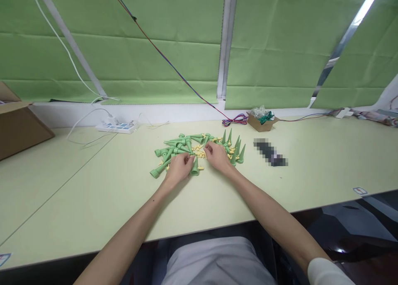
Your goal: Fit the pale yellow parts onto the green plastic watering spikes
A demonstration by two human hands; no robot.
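A loose pile of green plastic spikes (169,152), hollow and cone-shaped, lies on the table with small yellow valve-like pieces (199,147) among them. My left hand (179,167) is at the near left of the pile, its thumb and fingers drawn together. Right beside those fingertips is one green spike (195,169) with a yellow piece sticking out of its side. My right hand (217,156) reaches over the yellow pieces in a pinch. Whatever either pinch holds is too small or hidden to make out. Several spikes (237,146) stand point-up to the right of my right hand.
A small cardboard box (261,124) with clear and green material stands at the back, next to a coiled red-blue cable (234,119). A white power strip (120,127) lies back left. A larger cardboard box (23,125) is at far left. A pixelated dark object (270,152) lies right.
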